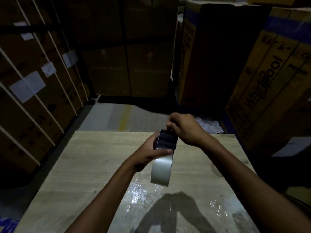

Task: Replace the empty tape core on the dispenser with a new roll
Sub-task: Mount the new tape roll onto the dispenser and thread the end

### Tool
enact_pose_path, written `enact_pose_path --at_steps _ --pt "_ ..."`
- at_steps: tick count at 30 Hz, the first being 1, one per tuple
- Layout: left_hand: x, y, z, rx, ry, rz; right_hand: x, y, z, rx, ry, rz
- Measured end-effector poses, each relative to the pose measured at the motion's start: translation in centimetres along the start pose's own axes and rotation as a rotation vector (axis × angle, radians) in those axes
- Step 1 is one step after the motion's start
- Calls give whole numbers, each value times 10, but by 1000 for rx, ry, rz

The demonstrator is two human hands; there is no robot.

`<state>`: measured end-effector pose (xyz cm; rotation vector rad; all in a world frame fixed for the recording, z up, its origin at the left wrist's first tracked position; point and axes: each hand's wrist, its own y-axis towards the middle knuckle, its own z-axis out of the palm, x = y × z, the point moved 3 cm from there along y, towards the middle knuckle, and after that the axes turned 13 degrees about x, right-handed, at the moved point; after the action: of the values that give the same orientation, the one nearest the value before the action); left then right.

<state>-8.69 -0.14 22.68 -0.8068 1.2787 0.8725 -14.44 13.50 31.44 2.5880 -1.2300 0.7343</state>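
A dark tape dispenser is held above the wooden table, with a pale grey tape roll sitting at its near end. My left hand grips the dispenser's body from the left, thumb across the top of the roll. My right hand is closed at the dispenser's far end, fingers pinched together there; what they pinch is too dark to make out. No separate empty core is visible.
Clear crinkled plastic film lies on the table near me. Tall cardboard boxes stand on the right, more strapped boxes on the left. Grey floor with a yellow line runs beyond the table's far edge.
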Motion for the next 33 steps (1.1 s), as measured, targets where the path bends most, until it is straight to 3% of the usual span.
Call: enact_pose_path --at_steps 13,20,33 --pt "-9 4 -1 65 90 -33 -1 -1 -20 118 161 82" --pt "-17 7 0 153 124 -79 -13 -3 -23 145 424 133" --pt "-10 5 10 -29 59 30 -40 3 -9 183 716 200"
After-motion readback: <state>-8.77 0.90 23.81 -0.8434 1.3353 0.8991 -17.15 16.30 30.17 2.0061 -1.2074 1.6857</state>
